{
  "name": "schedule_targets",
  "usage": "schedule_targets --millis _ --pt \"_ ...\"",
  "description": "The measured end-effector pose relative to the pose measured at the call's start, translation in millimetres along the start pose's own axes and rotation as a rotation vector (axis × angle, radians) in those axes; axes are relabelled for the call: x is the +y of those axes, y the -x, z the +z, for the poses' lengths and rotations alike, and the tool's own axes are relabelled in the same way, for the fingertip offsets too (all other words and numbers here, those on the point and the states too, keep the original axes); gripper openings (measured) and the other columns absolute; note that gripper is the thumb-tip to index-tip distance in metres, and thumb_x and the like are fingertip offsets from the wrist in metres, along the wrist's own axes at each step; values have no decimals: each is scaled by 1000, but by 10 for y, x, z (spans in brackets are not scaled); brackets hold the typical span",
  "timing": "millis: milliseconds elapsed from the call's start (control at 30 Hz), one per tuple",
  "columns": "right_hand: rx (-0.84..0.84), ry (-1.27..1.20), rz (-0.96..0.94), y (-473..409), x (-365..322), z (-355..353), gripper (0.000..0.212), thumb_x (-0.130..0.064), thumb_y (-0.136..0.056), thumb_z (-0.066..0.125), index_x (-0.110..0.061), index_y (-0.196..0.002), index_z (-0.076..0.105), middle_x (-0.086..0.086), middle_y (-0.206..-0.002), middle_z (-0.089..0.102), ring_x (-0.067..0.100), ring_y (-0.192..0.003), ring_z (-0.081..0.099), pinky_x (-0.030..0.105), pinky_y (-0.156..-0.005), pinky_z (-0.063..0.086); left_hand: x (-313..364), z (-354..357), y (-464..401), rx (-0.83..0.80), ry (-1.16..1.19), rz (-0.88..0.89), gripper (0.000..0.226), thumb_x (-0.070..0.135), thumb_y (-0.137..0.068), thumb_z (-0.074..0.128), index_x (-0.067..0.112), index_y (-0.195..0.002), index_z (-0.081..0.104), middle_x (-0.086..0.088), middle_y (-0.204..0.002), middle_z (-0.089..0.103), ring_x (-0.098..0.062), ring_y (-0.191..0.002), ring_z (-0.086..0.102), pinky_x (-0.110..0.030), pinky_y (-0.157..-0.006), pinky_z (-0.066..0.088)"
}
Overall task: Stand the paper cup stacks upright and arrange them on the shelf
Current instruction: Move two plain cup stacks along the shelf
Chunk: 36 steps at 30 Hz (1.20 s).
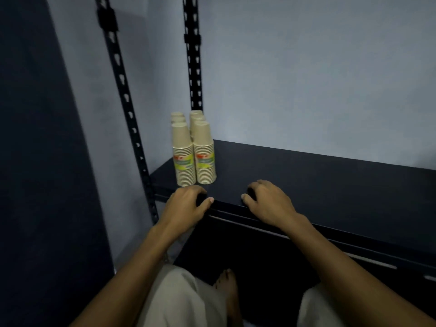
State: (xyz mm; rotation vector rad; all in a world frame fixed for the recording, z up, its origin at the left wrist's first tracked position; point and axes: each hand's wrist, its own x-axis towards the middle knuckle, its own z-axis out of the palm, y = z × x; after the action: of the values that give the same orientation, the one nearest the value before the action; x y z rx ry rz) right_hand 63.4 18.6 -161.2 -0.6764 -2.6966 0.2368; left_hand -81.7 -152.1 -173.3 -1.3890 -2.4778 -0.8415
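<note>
Several beige paper cup stacks (pixel 193 149) with green and yellow labels stand upright, bottoms up, in two rows at the left end of the dark shelf (pixel 318 185). My left hand (pixel 188 204) hovers at the shelf's front edge just below the front stacks, fingers loosely curled, holding nothing. My right hand (pixel 266 201) rests over the front edge a little to the right, also loosely curled and holding nothing. Neither hand touches the cups.
Two black slotted uprights (pixel 128 109) (pixel 194 55) rise at the shelf's left end, against a pale wall. A dark panel (pixel 35 161) stands at the far left. My bare foot (pixel 230 293) and light trousers show below the shelf.
</note>
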Motion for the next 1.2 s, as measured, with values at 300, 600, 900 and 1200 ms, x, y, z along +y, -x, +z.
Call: schedule_targets --millis 300,600,900,1200 --pt "-96 -493 54 -599 -487 237 101 -41 -78 75 -14 -153 14 11 -161 9 24 -148 12 38 -116 22 -388 -181 -34 224 139 -124 43 33 -90 64 9 -125 59 -7 -118 67 -19 -106 62 -21 -80 42" --pt "-51 -863 17 -850 -588 295 73 -13 -78 76 -20 -141 39 0 -135 56 12 -119 55 33 -103 44 -404 1 -352 248 505 -223 71 32 -79 77 16 -140 44 -1 -130 61 -9 -112 59 -28 -97 48" --pt "36 -941 55 -790 -358 292 61 -6 -78 75 -16 -133 50 0 -124 65 12 -112 62 37 -100 50 -306 166 -475 263 427 -146 61 22 -82 74 14 -136 47 -5 -121 66 -13 -103 64 -30 -92 52" --pt "132 -869 154 -606 391 -13 59 -7 -78 76 -14 -131 51 1 -122 66 11 -108 64 36 -97 52 259 520 -926 70 440 7 60 23 -84 72 9 -135 44 -8 -128 63 -22 -116 60 -40 -97 51"
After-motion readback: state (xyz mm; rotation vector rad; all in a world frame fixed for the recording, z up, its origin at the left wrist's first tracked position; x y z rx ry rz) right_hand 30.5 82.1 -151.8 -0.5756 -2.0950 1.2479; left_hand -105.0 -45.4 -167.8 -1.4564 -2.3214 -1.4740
